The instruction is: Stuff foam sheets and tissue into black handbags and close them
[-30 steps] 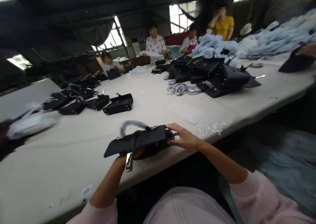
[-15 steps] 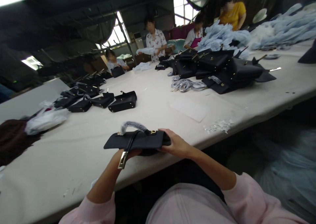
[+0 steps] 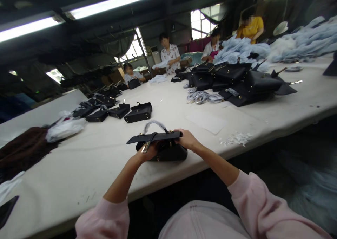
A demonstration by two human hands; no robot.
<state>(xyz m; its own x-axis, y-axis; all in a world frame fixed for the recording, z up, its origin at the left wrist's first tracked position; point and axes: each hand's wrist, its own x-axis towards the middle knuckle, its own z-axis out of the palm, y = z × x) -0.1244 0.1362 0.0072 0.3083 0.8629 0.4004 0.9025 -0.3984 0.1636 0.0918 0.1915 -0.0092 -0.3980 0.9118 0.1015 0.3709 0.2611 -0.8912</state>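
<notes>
1. The black handbag [image 3: 173,154] rests near the close edge of the white table [image 3: 110,172], in the middle of the scene, its flap [image 3: 163,136] raised over its mouth.
2. The left hand [image 3: 151,153] reaches under the flap at the bag's near side; its fingers are hidden, so I cannot tell whether they grip anything.
3. The right hand [image 3: 187,140] holds the bag's right end, fingers curled narrowly over the edge of the flap.
4. A gold clasp plate [image 3: 145,148] hangs from a strap in front of the left hand; any stamping on it is too small to read.
5. The handle [image 3: 154,122] arches above the flap in clear wrapping.
6. On a bag in the far-right pile, a gold emblem [image 3: 240,97] shows, too small to make out as letters.
7. A pale sheet [image 3: 206,122] lies right of the handbag, beyond the right hand; any print on it is illegible. Small white pieces [image 3: 238,139] are scattered to its right, nearer.
8. Wrapped straps [image 3: 202,97] lie coiled left of the pile, and pale blue material [image 3: 240,49] is heaped behind it.
9. Farther left stand more black bags [image 3: 139,113], their markings indistinct.
</notes>
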